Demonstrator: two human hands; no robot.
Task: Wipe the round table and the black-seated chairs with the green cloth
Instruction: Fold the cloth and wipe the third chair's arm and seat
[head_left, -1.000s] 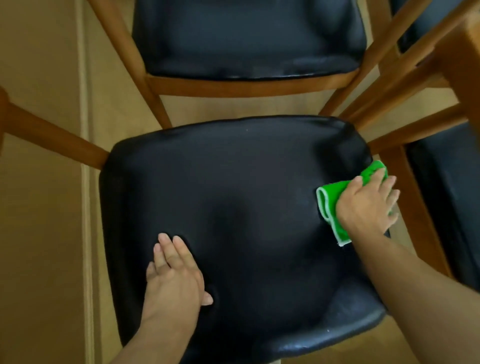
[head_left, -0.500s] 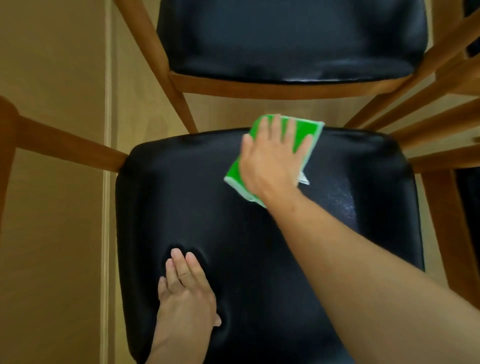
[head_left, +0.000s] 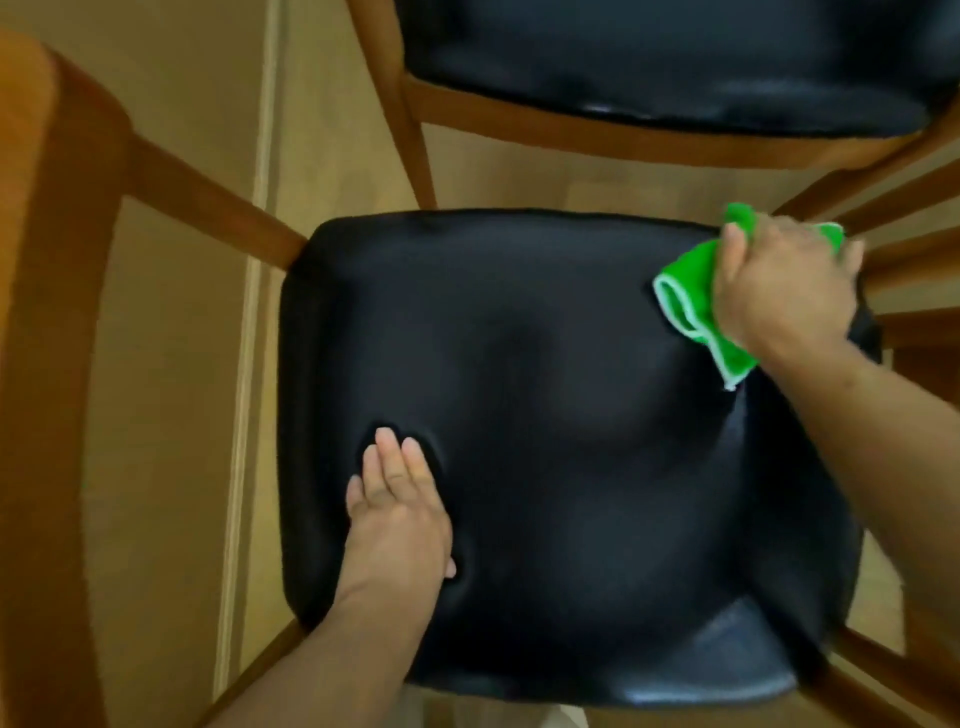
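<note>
A black-seated chair (head_left: 545, 415) with a wooden frame fills the middle of the view. The green cloth (head_left: 685, 296) lies bunched on the seat's far right corner. My right hand (head_left: 784, 291) covers it, with the fingers curled over the seat edge and the thumb against the cloth. My left hand (head_left: 397, 514) lies flat on the near left part of the seat, its fingers straight and denting the cushion. The round table is out of view.
A second black-seated chair (head_left: 675, 67) stands just beyond this one. Wooden rails of another chair (head_left: 914, 208) cross at the right. A curved wooden chair back (head_left: 47, 364) rises at the left. Tan flooring (head_left: 182, 415) shows between them.
My right hand swept the cloth from the seat's right side to the far middle edge, then back to the far right corner. My left hand stayed pressed on the seat.
</note>
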